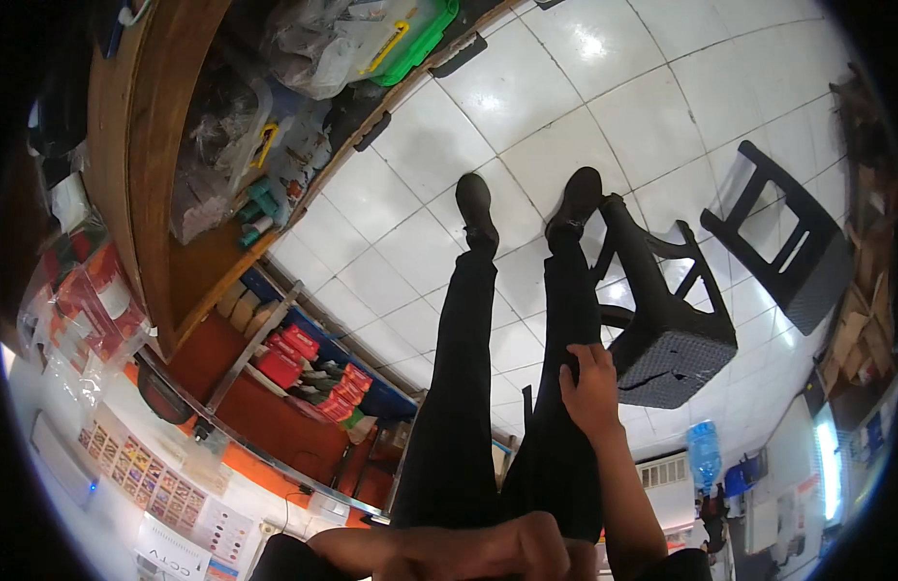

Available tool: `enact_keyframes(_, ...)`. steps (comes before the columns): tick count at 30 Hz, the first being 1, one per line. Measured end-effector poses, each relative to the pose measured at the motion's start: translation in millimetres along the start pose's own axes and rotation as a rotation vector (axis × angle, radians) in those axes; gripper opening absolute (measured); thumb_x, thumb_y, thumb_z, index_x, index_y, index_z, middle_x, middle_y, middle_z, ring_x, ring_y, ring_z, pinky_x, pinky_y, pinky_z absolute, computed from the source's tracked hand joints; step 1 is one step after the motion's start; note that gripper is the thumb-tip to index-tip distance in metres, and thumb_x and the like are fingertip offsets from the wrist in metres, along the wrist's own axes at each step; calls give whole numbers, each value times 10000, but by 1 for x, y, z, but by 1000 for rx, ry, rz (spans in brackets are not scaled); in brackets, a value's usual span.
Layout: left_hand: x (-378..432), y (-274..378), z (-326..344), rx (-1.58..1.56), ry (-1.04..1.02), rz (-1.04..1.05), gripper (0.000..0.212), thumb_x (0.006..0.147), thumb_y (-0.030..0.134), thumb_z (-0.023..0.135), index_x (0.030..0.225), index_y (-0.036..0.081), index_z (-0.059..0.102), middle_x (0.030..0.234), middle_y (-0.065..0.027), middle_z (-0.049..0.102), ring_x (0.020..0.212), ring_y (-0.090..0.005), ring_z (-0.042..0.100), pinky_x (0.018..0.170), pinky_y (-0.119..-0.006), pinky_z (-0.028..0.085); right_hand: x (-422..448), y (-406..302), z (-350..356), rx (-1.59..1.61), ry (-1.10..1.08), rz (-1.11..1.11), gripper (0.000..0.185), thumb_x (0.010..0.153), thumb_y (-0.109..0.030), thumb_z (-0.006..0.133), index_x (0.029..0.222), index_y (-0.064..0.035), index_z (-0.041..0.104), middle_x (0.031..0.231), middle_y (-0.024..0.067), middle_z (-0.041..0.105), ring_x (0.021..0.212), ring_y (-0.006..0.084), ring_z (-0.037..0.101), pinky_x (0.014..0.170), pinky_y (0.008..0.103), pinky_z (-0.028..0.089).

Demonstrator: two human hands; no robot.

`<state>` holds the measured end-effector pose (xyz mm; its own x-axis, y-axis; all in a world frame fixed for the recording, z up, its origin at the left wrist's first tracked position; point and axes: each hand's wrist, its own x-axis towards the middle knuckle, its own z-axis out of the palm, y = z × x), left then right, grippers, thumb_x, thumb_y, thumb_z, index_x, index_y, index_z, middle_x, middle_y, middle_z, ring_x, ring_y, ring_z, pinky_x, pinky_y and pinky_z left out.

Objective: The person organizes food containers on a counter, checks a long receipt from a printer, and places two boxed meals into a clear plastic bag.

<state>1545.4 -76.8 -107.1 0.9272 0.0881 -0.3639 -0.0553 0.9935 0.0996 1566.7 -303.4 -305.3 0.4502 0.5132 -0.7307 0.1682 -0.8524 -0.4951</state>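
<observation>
My right hand [593, 385] rests on the right leg of my black trousers [565, 319], fingers slightly apart, with nothing seen in it. Just beside it stands a black plastic stool [678, 370] with a textured, cracked seat. Across my lap at the bottom edge lies my left forearm. My left hand [532, 548] is bent near my waist and partly cut off, so whether it holds anything cannot be told. Both legs stretch forward, and my dark shoes [474, 194] are on the white tiled floor [391, 181].
A second black stool [805, 283] stands farther right. To the left are wooden shelving [147, 145], a clear box with a green lid [420, 51] and red packets [289, 348] in a display case. Blue water bottle [703, 454] and flattened cardboard [852, 334] are at the right.
</observation>
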Motion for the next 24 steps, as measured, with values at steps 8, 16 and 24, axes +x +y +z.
enact_keyframes(8,-87,-8,-99,1936,182,-888,333,989,381,641,1039,53,619,1007,-132,673,884,-318,677,762,-449,513,-39,-5,-1,-310,-304,178,286,870,-278,757,953,-28,646,951,168,661,952,367,663,844,496,520)
enact_keyframes(16,-205,-16,-149,1229,-52,-1201,281,994,369,613,958,91,634,950,-129,684,950,-344,681,790,-474,524,-30,-1,1,-361,-399,129,259,932,-289,699,910,-34,660,927,161,676,917,340,686,816,472,535)
enact_keyframes(24,-221,3,-148,1455,253,-904,110,969,186,653,989,80,677,975,-118,681,950,-342,681,802,-434,548,-28,-9,14,-425,-401,-3,242,962,-276,647,911,-40,664,831,156,669,815,353,690,802,466,534)
